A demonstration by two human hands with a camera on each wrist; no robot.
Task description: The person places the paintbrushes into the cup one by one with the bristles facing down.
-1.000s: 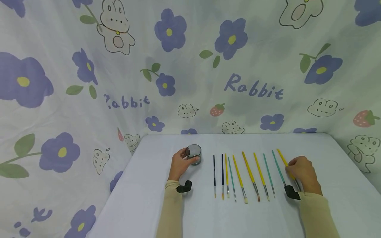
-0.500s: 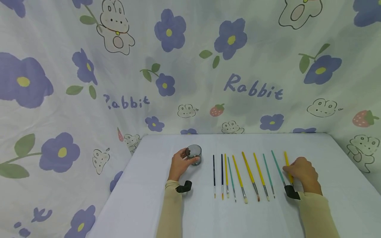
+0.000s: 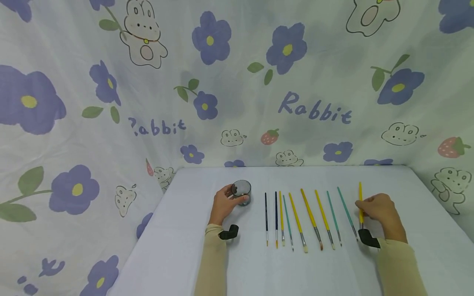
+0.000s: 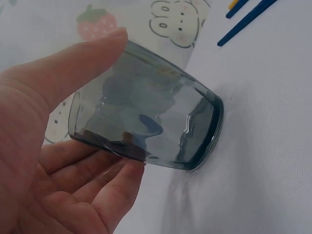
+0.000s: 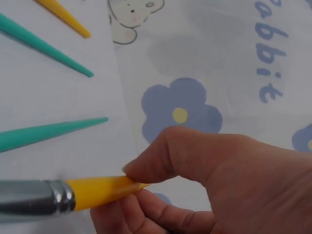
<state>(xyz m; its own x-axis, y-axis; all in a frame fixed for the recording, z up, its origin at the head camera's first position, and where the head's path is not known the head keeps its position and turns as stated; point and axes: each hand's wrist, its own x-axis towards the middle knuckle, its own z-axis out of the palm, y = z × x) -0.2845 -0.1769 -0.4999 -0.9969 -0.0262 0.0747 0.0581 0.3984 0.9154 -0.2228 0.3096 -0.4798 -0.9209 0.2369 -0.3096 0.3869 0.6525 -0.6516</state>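
Observation:
My left hand [image 3: 224,204] grips a smoky, see-through glass [image 3: 241,193] at the left of the table. In the left wrist view the thumb lies along one side of the glass [image 4: 146,107], with the other fingers on the opposite side. At the far right of the brush row, my right hand [image 3: 380,209] pinches a yellow paintbrush [image 3: 361,191] by its handle. The right wrist view shows thumb and fingers on the yellow handle [image 5: 97,192], near the silver ferrule. Its bristles are out of sight there.
Several paintbrushes lie in a row between the hands, bristles toward me: a dark one [image 3: 266,213], a thick yellow one [image 3: 309,207], a green one [image 3: 346,205] nearest the right hand. The white table [image 3: 296,275] meets a patterned curtain [image 3: 244,82] behind.
The right hand has taken the yellow paintbrush away from the green one beside it, moving right and turning it from slanted to nearly straight. The left hand and glass stay in place.

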